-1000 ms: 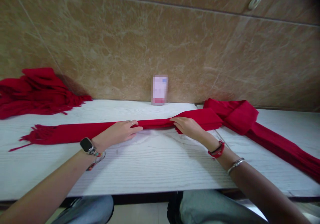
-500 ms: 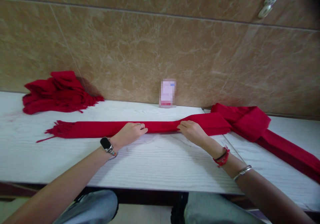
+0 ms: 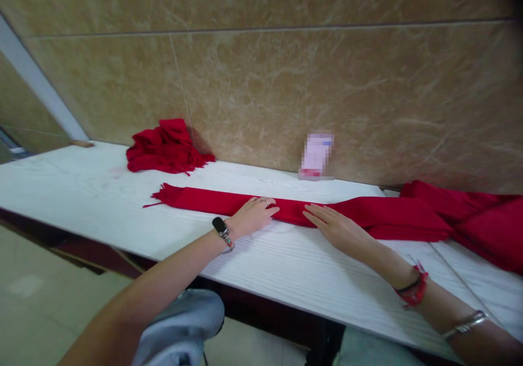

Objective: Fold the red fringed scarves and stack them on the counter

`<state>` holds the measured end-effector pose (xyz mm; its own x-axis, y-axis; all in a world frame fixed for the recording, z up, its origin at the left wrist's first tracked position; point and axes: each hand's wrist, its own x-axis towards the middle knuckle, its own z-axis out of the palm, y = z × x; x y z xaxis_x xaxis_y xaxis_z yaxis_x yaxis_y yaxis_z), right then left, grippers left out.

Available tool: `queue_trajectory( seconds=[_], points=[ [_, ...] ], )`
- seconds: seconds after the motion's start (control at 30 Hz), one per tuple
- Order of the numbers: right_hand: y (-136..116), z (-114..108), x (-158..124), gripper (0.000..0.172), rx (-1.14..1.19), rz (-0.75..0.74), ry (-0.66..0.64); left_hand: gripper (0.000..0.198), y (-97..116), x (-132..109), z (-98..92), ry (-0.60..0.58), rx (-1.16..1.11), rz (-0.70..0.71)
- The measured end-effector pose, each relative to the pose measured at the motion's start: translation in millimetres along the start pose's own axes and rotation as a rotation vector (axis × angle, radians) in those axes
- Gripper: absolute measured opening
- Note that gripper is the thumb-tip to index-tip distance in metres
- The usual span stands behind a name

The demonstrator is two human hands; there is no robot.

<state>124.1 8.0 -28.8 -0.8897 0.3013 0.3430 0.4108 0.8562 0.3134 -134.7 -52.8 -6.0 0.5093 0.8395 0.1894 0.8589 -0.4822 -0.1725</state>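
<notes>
The left hand [image 3: 254, 215] lies palm down on a strip of red cloth [image 3: 212, 201], its fingers slightly curved and the thumb a little apart; whether it pinches the fabric, I cannot tell. Just to its right, the right hand [image 3: 333, 225] rests on the same strip, fingers nearly straight and close together, gripping nothing visible. The strip runs under both hands: its fringed end lies left of the left hand, and past the right hand it broadens into stacked layers. Farther right of that hand is a folded red bundle [image 3: 490, 219]. Beyond the left hand and to its left sits a crumpled, fringed red heap [image 3: 165, 148]. Beyond the hands, a blurred pale rectangle [image 3: 316, 156] stands by the tiled wall [image 3: 327, 77]. The white tabletop [image 3: 81, 175] spreads beneath both hands.
</notes>
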Motion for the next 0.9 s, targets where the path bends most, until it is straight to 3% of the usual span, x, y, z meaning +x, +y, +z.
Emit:
queue_trajectory(
  seconds=[0.13, 0.27, 0.37, 0.47, 0.6, 0.77, 0.9],
  points=[
    [-22, 16, 25, 0.056, 0.066, 0.003, -0.047, 0.038, -6, -6, 3.5, -0.063, -0.039, -0.061],
    [-24, 21, 40, 0.057, 0.075, -0.044, -0.059, 0.038, -22, -21, -1.5, -0.078, 0.039, -0.085],
    [-20, 13, 48, 0.045, 0.113, -0.023, -0.106, 0.037, -41, -41, -10.0, -0.081, 0.140, -0.183],
    [-20, -3, 58, 0.032, 0.170, 0.095, -0.196, 0.039, -64, -67, -16.9, -0.124, 0.207, -0.240],
    [-32, -16, 78, 0.031, 0.171, 0.182, -0.231, 0.047, -91, -101, -17.7, -0.166, 0.258, -0.345],
    [-55, -4, 116, 0.046, 0.271, 0.069, -0.111, 0.055, -104, -124, -12.4, -0.148, 0.204, -0.363],
    [-71, 11, 136, 0.046, 0.418, -0.055, -0.153, 0.066, -112, -129, -10.4, -0.213, 0.122, -0.337]
  ],
)
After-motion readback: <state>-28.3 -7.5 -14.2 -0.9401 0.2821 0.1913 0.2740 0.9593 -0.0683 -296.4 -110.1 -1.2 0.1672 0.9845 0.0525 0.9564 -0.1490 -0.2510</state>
